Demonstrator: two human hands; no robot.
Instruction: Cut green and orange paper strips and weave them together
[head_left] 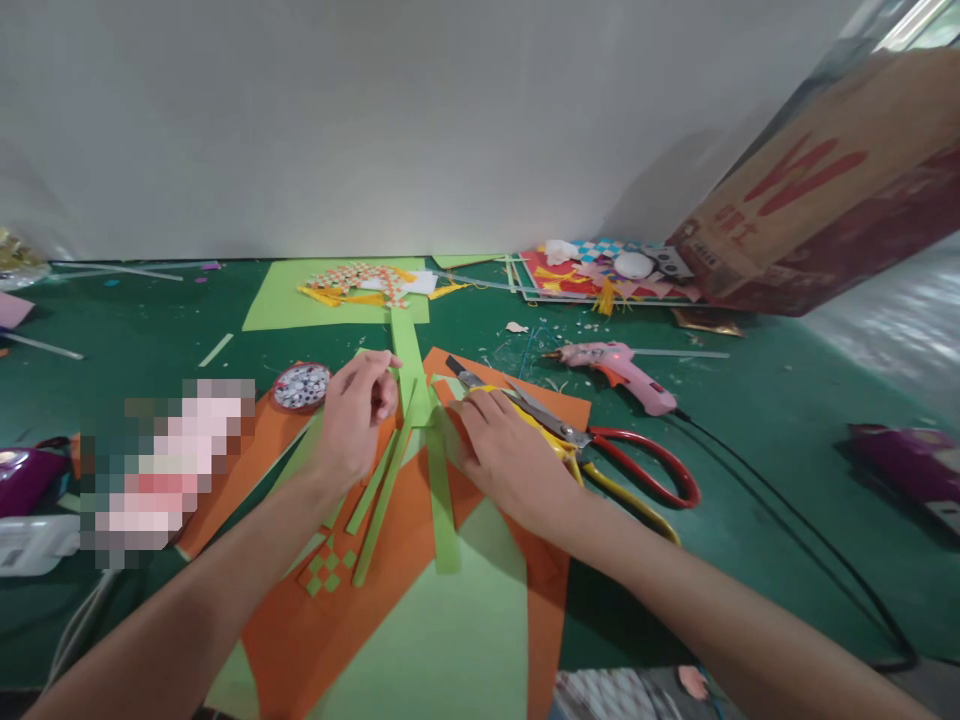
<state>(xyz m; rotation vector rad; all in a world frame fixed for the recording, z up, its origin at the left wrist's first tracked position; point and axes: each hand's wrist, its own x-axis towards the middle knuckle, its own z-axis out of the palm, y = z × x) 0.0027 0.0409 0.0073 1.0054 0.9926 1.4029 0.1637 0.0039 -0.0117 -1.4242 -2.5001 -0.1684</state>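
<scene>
- A light green sheet [450,640] lies nearest, on orange paper [330,620] that covers the green table [750,420].
- A small woven patch [328,570] of green and orange sits on the orange paper, left of the sheet.
- Green strips [442,500] fan across the orange paper.
- The left hand [356,415] pinches a strip's upper end with curled fingers.
- The right hand [510,460] lies flat, fingers spread, pressing the strips onto the orange paper.
- Scissors [600,450] lie just right of that hand, partly beneath it.
- A dish of googly eyes [301,386] is left of the orange paper; a pink glue gun [622,368] is beyond to the right.
</scene>
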